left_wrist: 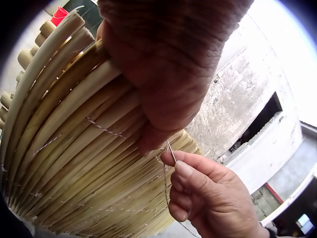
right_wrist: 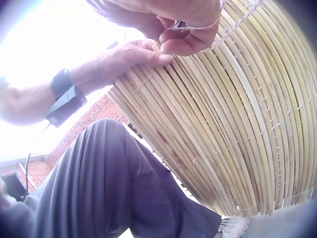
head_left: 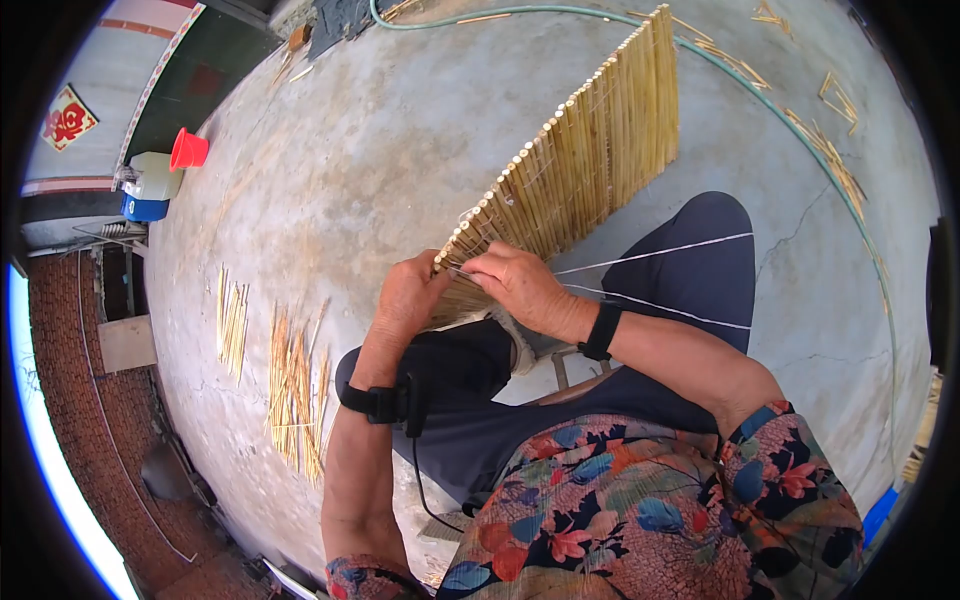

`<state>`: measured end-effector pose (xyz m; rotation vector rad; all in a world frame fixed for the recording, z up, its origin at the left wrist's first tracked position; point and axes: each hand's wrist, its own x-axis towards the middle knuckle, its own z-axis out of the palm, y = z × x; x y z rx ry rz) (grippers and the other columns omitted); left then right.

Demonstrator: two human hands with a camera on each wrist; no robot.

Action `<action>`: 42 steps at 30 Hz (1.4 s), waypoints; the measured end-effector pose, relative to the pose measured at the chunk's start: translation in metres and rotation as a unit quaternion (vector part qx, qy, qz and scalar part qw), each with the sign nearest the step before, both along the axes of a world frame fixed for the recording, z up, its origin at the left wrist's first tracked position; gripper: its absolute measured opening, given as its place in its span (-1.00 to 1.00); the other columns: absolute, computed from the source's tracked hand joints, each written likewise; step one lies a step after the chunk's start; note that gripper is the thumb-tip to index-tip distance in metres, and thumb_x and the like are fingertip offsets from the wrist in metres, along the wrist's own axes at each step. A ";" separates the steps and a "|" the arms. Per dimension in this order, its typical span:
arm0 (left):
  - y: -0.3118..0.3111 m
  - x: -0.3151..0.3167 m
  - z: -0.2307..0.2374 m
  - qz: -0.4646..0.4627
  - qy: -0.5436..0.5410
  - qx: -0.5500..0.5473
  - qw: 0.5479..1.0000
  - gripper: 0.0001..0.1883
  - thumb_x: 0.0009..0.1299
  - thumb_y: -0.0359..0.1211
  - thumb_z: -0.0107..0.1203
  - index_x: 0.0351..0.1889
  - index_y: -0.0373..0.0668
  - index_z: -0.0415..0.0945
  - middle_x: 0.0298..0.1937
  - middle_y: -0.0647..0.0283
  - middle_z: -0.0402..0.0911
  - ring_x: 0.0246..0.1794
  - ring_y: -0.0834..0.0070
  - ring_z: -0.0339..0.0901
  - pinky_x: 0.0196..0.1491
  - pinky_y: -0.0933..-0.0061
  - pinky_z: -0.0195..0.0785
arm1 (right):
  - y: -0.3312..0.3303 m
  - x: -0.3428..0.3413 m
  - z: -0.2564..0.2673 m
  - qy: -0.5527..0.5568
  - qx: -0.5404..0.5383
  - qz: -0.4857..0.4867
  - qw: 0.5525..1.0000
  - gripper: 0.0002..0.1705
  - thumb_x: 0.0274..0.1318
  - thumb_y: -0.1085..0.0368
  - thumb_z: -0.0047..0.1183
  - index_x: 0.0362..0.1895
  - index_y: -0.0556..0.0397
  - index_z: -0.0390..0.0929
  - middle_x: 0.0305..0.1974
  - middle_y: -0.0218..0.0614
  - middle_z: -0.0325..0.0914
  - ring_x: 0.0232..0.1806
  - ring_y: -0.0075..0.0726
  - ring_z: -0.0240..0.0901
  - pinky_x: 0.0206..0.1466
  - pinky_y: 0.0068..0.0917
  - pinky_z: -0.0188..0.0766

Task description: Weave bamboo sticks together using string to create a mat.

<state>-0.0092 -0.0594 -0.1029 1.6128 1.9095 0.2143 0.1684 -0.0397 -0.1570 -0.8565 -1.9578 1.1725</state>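
A mat of pale stalks (head_left: 590, 150), stitched with rows of twisted string, stands on edge in front of the person. The left hand (head_left: 405, 295) grips the near end of the mat, its thumb lying on the stalks. Close beside it, the right hand (head_left: 525, 288) pinches a thin metal needle (left_wrist: 171, 151) between thumb and forefinger at the mat's surface. String (head_left: 655, 253) runs from the right hand across the knee. In the right wrist view, string (right_wrist: 237, 27) also passes by the right hand's curled fingers.
Loose stalks (head_left: 295, 395) lie on the concrete floor (head_left: 330, 150) at the left, with a smaller bundle (head_left: 232, 325) beside them. A green hose (head_left: 800, 125) curves along the right, near more scattered stalks (head_left: 830, 160). A red bucket (head_left: 189, 150) is at the upper left.
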 end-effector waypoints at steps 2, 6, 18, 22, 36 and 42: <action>0.000 0.001 0.001 0.004 -0.003 -0.009 1.000 -0.72 0.24 -0.30 0.11 -0.17 -0.30 0.50 -0.42 -0.03 0.58 -0.40 0.19 0.54 -0.25 0.34 0.35 | 0.000 0.001 0.000 -0.012 -0.012 0.003 1.000 -0.84 0.10 0.33 0.01 -0.22 0.05 0.53 -0.33 -0.17 0.41 -0.24 0.00 0.43 -0.17 -0.23 0.38; -0.001 -0.001 -0.004 0.005 -0.010 -0.003 1.000 -0.72 0.24 -0.29 0.11 -0.17 -0.29 0.51 -0.43 -0.02 0.58 -0.41 0.21 0.54 -0.26 0.34 0.35 | 0.000 0.002 0.002 -0.019 -0.026 0.006 0.999 -0.84 0.10 0.34 0.00 -0.21 0.06 0.53 -0.33 -0.16 0.40 -0.24 0.00 0.43 -0.17 -0.23 0.38; -0.001 0.001 -0.002 0.004 0.003 -0.002 1.000 -0.72 0.23 -0.29 0.12 -0.18 -0.28 0.51 -0.43 -0.02 0.58 -0.41 0.18 0.54 -0.27 0.33 0.35 | 0.000 0.002 0.003 -0.014 -0.023 0.015 1.000 -0.84 0.10 0.35 0.01 -0.21 0.08 0.53 -0.33 -0.15 0.41 -0.25 0.01 0.43 -0.17 -0.22 0.38; -0.001 0.001 -0.004 0.001 0.004 0.011 1.000 -0.72 0.24 -0.29 0.11 -0.18 -0.29 0.51 -0.43 -0.03 0.58 -0.41 0.18 0.54 -0.27 0.33 0.35 | 0.000 0.003 0.002 -0.003 -0.023 0.009 1.000 -0.84 0.11 0.33 0.01 -0.22 0.09 0.53 -0.33 -0.14 0.41 -0.25 0.02 0.43 -0.17 -0.22 0.38; -0.001 0.004 -0.002 0.010 0.014 0.003 1.000 -0.71 0.25 -0.27 0.12 -0.16 -0.28 0.51 -0.41 -0.03 0.59 -0.38 0.18 0.57 -0.25 0.32 0.37 | 0.003 0.004 0.005 0.006 -0.027 0.011 1.000 -0.85 0.10 0.35 0.00 -0.26 0.13 0.53 -0.37 -0.13 0.41 -0.28 0.03 0.42 -0.20 -0.23 0.37; -0.002 0.003 -0.004 0.011 0.007 0.005 1.000 -0.71 0.24 -0.28 0.12 -0.16 -0.28 0.51 -0.41 -0.03 0.59 -0.38 0.17 0.57 -0.25 0.33 0.37 | 0.004 0.004 0.009 0.002 -0.028 0.017 0.999 -0.87 0.09 0.37 0.00 -0.29 0.13 0.53 -0.38 -0.12 0.41 -0.28 0.05 0.42 -0.20 -0.20 0.37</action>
